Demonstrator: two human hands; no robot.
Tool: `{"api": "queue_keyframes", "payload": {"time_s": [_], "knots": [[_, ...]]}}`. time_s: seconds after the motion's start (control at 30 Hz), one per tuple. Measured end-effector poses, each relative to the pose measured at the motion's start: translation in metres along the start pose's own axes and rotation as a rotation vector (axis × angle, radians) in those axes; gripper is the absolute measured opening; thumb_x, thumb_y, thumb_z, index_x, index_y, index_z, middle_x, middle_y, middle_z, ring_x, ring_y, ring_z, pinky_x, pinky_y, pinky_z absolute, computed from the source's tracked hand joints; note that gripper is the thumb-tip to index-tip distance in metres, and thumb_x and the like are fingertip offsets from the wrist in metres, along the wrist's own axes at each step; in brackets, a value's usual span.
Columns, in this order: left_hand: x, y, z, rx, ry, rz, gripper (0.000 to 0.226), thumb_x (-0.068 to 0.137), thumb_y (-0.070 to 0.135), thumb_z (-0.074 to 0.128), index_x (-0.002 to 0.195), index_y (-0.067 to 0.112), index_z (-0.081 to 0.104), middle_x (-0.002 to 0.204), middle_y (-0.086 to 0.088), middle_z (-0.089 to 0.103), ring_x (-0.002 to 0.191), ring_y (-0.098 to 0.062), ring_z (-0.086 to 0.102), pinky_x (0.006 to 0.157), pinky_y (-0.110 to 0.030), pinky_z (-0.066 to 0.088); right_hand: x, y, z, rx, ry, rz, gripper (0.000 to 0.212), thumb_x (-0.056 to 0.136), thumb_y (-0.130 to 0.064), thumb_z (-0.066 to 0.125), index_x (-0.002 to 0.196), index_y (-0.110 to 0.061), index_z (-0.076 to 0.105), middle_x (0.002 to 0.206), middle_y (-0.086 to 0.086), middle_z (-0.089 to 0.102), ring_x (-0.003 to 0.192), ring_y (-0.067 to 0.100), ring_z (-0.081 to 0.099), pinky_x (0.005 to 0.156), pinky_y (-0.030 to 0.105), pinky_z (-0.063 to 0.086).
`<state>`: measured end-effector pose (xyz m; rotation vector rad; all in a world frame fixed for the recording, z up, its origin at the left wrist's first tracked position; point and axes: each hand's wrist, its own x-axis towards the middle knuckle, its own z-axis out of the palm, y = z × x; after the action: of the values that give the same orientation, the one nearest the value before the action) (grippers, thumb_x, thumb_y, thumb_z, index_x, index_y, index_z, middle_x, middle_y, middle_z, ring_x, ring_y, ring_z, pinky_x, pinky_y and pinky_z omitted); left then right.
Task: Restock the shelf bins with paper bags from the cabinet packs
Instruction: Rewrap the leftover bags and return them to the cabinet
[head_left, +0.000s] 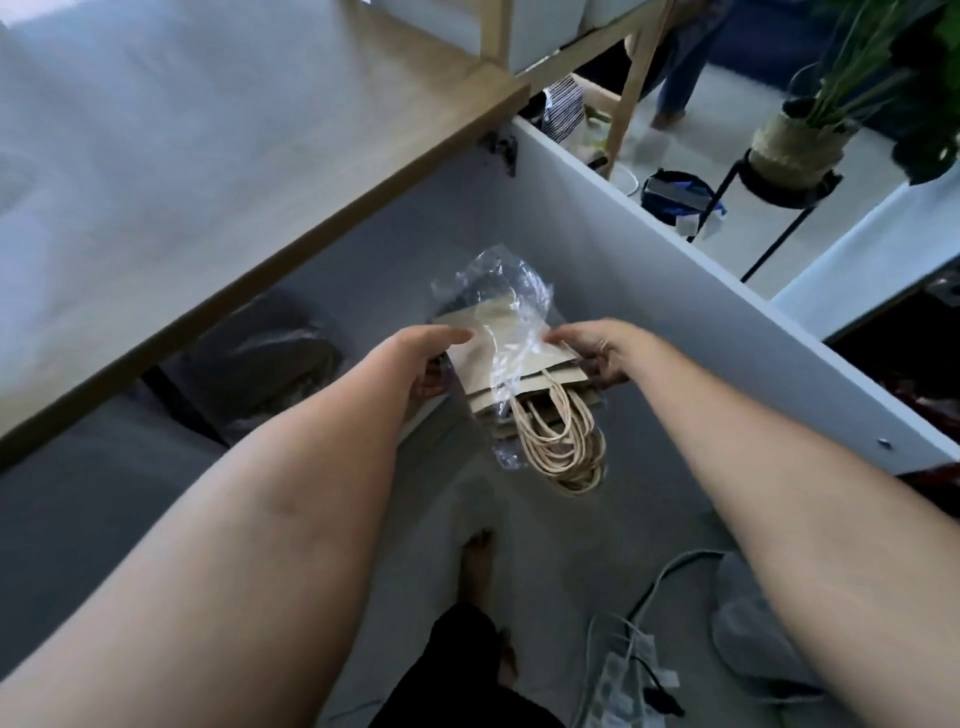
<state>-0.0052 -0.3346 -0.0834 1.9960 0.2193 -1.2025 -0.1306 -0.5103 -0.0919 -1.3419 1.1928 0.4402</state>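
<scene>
A pack of brown paper bags (524, 374) hangs in front of me, partly wrapped in torn clear plastic (498, 291). Their cream rope handles (563, 447) dangle out of the lower end. My left hand (426, 364) grips the pack's left edge and my right hand (592, 351) grips its right edge and the plastic. Both hands are below the wooden countertop edge (291, 270), beside the open white cabinet door (675, 291). The cabinet's dark inside (260, 358) lies to the left, where another plastic-wrapped bundle shows dimly.
The wooden shelf frame (631, 88) with white bins stands at the top. Beyond the door are a potted plant on a black stand (795, 156), a dark bucket (675, 195) and another person's legs. A power strip and cables (628, 675) lie on the floor by my foot.
</scene>
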Motion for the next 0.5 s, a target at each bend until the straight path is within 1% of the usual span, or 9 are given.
{"api": "queue_keyframes", "payload": {"time_s": [0.07,0.1,0.13,0.17,0.23,0.3,0.4,0.43,0.5], "knots": [[0.015,-0.005,-0.004,-0.044,0.002,-0.032,0.047,0.079,0.04,0.075,0.106,0.01,0.051,0.083,-0.007,0.054,0.068,-0.02,0.055,0.054,-0.031,0.049,0.019,-0.005,0.008,-0.006,-0.014,0.014,0.024,0.083,-0.034,0.069,0.076,-0.014,0.056,0.054,0.001,0.062,0.045,0.012,0.06,0.052,0.025,0.054],[0.026,-0.005,-0.008,-0.077,-0.002,-0.053,0.049,0.077,0.041,0.076,0.107,0.01,0.053,0.085,-0.008,0.056,0.069,-0.02,0.057,0.059,-0.031,0.052,0.03,-0.011,0.012,-0.003,-0.023,0.015,0.024,0.082,-0.034,0.07,0.079,-0.014,0.057,0.067,0.002,0.063,0.056,0.014,0.06,0.057,0.028,0.055],[0.036,-0.004,-0.011,-0.104,-0.004,-0.075,0.051,0.076,0.043,0.076,0.108,0.01,0.056,0.086,-0.007,0.058,0.071,-0.021,0.059,0.067,-0.031,0.054,0.037,-0.018,0.015,0.005,-0.029,0.018,0.024,0.082,-0.034,0.07,0.08,-0.014,0.057,0.074,0.003,0.06,0.062,0.014,0.058,0.058,0.028,0.055],[0.044,-0.003,-0.014,-0.133,0.002,-0.084,0.05,0.075,0.045,0.076,0.107,0.01,0.057,0.087,-0.007,0.059,0.072,-0.021,0.059,0.076,-0.032,0.055,0.044,-0.024,0.019,0.008,-0.032,0.012,0.024,0.083,-0.034,0.069,0.079,-0.013,0.056,0.076,0.003,0.058,0.063,0.014,0.056,0.054,0.026,0.055],[0.065,0.004,-0.021,-0.207,0.019,-0.087,0.042,0.079,0.042,0.074,0.104,0.013,0.057,0.086,-0.006,0.056,0.076,-0.021,0.057,0.08,-0.032,0.053,0.059,-0.041,0.027,-0.001,-0.038,-0.01,0.027,0.088,-0.036,0.064,0.076,-0.014,0.054,0.072,0.003,0.056,0.061,0.014,0.054,0.045,0.023,0.052],[0.084,0.013,-0.028,-0.28,0.014,-0.092,0.036,0.081,0.037,0.073,0.104,0.014,0.058,0.087,-0.007,0.056,0.08,-0.022,0.056,0.078,-0.033,0.053,0.074,-0.059,0.033,-0.004,-0.067,-0.029,0.028,0.09,-0.04,0.06,0.078,-0.015,0.055,0.072,0.003,0.057,0.06,0.016,0.056,0.048,0.026,0.05],[0.107,0.028,-0.039,-0.39,0.027,-0.084,0.022,0.085,0.032,0.071,0.094,0.015,0.058,0.089,-0.007,0.057,0.076,-0.021,0.055,0.06,-0.032,0.051,0.105,-0.085,0.042,0.051,-0.118,-0.132,0.024,0.093,-0.037,0.057,0.08,-0.016,0.057,0.072,0.004,0.059,0.056,0.016,0.058,0.04,0.017,0.047],[0.121,0.034,-0.043,-0.428,0.034,-0.088,0.02,0.086,0.031,0.07,0.093,0.016,0.058,0.091,-0.006,0.057,0.077,-0.021,0.055,0.058,-0.032,0.049,0.121,-0.095,0.044,0.092,-0.111,-0.167,0.022,0.093,-0.035,0.057,0.081,-0.017,0.058,0.07,0.003,0.061,0.052,0.015,0.06,0.038,0.015,0.046],[0.138,0.042,-0.049,-0.487,0.05,-0.069,0.022,0.086,0.03,0.069,0.1,0.016,0.059,0.097,-0.006,0.057,0.082,-0.021,0.055,0.058,-0.033,0.049,0.14,-0.109,0.049,0.145,-0.1,-0.207,0.021,0.094,-0.035,0.057,0.081,-0.017,0.058,0.055,-0.002,0.065,0.039,0.008,0.06,0.036,0.014,0.044]]}}
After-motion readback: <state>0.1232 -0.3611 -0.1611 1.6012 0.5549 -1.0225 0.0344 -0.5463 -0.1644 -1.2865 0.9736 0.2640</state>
